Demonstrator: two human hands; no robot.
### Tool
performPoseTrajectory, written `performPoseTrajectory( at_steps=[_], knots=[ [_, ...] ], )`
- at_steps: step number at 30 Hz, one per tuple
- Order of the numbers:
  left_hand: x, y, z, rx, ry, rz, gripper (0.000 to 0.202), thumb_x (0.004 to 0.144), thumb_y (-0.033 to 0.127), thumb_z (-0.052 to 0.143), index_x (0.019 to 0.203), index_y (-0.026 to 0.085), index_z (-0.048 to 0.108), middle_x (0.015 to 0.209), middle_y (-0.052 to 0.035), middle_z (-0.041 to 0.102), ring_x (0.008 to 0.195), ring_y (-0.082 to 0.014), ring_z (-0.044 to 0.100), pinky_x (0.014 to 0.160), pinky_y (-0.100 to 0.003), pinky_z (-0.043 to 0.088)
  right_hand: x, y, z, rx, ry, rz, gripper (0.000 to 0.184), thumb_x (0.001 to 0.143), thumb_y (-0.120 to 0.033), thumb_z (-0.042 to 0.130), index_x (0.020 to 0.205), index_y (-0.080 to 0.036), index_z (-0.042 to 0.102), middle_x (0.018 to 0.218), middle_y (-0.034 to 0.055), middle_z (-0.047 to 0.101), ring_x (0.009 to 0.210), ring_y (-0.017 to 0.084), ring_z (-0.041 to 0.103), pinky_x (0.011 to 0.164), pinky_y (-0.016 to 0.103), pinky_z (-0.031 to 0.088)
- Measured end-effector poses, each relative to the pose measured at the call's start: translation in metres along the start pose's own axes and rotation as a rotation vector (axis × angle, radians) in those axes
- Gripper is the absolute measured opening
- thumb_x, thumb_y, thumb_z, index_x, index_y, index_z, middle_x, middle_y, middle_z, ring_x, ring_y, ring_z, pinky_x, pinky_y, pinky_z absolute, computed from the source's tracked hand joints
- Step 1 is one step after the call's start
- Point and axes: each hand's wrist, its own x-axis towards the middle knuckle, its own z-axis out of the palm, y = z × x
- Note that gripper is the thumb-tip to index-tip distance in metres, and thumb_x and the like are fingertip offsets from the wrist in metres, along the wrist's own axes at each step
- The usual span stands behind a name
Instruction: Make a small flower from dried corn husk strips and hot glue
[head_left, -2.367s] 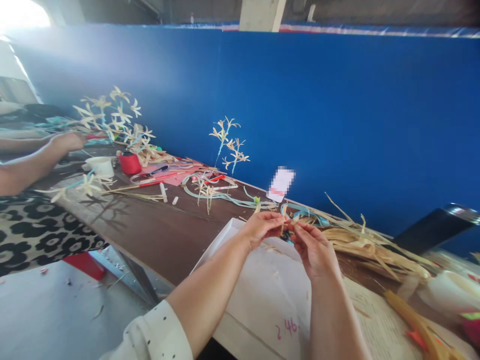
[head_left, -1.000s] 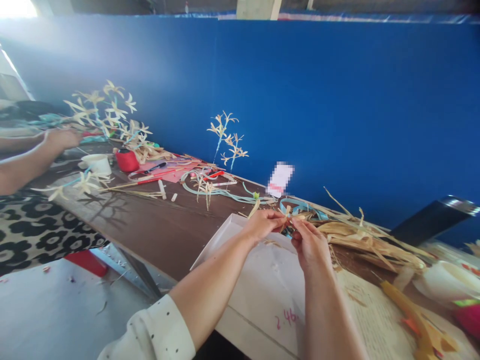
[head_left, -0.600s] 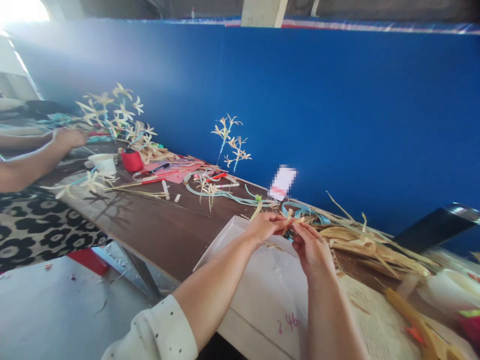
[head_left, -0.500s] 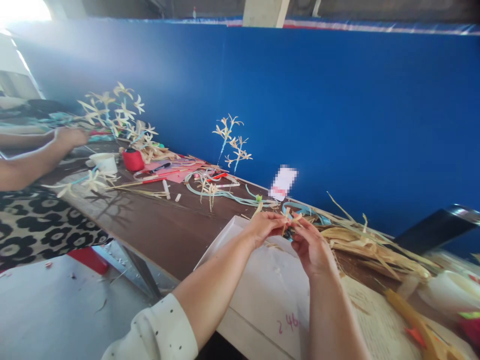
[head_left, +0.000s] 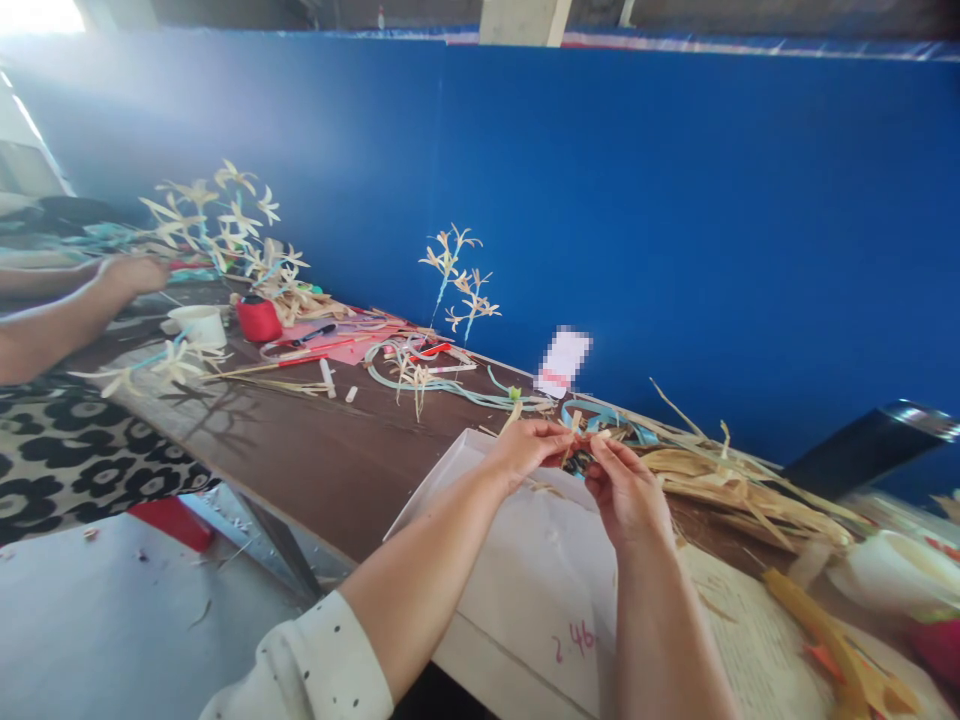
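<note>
Over a shallow white box [head_left: 439, 480], my left hand [head_left: 529, 450] pinches a small flower of pale dried husk [head_left: 576, 422], its petals partly hidden by the fingers. My right hand [head_left: 630, 490] faces it from the right, thumb and index finger pressed together on a petal of the same flower. Just behind the fingertips lie a light blue ribbon [head_left: 619, 418] and a bundle of dried husk strips [head_left: 720, 485]. Finished husk flowers on blue-wrapped stems [head_left: 471, 300] stand by the blue wall.
On the left, a co-worker's hand [head_left: 135, 275] is near more husk flowers [head_left: 240, 220]. A red thread spool [head_left: 259, 320], a white cup [head_left: 199, 325] and pale blue cords [head_left: 397, 385] lie along the table. To the right are a black flask [head_left: 870, 450] and yellow-handled scissors [head_left: 832, 640].
My right thumb and fingers have shifted slightly on the flower, and its petals show less between my hands. The whole view has moved a little.
</note>
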Motion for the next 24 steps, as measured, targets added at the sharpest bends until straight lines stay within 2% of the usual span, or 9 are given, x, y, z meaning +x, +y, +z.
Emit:
performPoseTrajectory(
  at_steps=[3, 8, 16, 24],
  knots=[
    [-0.0013, 0.002, 0.0013, 0.184, 0.045, 0.07, 0.027, 0.068, 0.032, 0.069, 0.086, 0.011, 0.07, 0.074, -0.0042, 0.065, 0.064, -0.009, 0.054, 0.067, -0.025, 0.044, 0.0001, -0.0003, -0.0004, 0.019, 0.024, -0.029, 0.037, 0.053, -0.03, 0.084, 0.084, -0.017, 0.069, 0.079, 0.0016, 0.065, 0.047, 0.003, 0.045, 0.039, 0.013, 0.037],
    [-0.0043, 0.0039, 0.0025, 0.4, 0.04, 0.18, 0.032, 0.07, 0.038, 0.065, 0.088, 0.013, 0.071, 0.075, -0.0032, 0.067, 0.066, -0.0108, 0.056, 0.064, -0.023, 0.043, 0.0001, 0.0011, 0.0008, 0.027, 0.027, -0.057, 0.037, 0.052, -0.029, 0.084, 0.084, -0.016, 0.068, 0.077, 0.003, 0.066, 0.046, 0.003, 0.044, 0.039, 0.013, 0.035],
    [-0.005, 0.0016, 0.0022, 0.521, 0.057, 0.255, 0.037, 0.07, 0.045, 0.062, 0.088, 0.014, 0.072, 0.079, -0.0039, 0.069, 0.074, -0.0142, 0.058, 0.068, -0.024, 0.044, -0.0024, -0.0014, 0.0036, 0.0, 0.064, -0.064, 0.034, 0.051, -0.032, 0.084, 0.077, -0.015, 0.068, 0.073, 0.003, 0.066, 0.044, 0.003, 0.043, 0.037, 0.013, 0.033],
    [-0.0056, 0.0016, 0.0034, 0.564, 0.051, 0.247, 0.037, 0.072, 0.044, 0.06, 0.09, 0.014, 0.072, 0.08, -0.0033, 0.069, 0.075, -0.0145, 0.059, 0.07, -0.025, 0.045, -0.0001, 0.0014, 0.0016, -0.015, 0.063, -0.08, 0.033, 0.052, -0.032, 0.084, 0.076, -0.016, 0.068, 0.071, 0.002, 0.065, 0.045, 0.003, 0.042, 0.037, 0.013, 0.032]
  ],
)
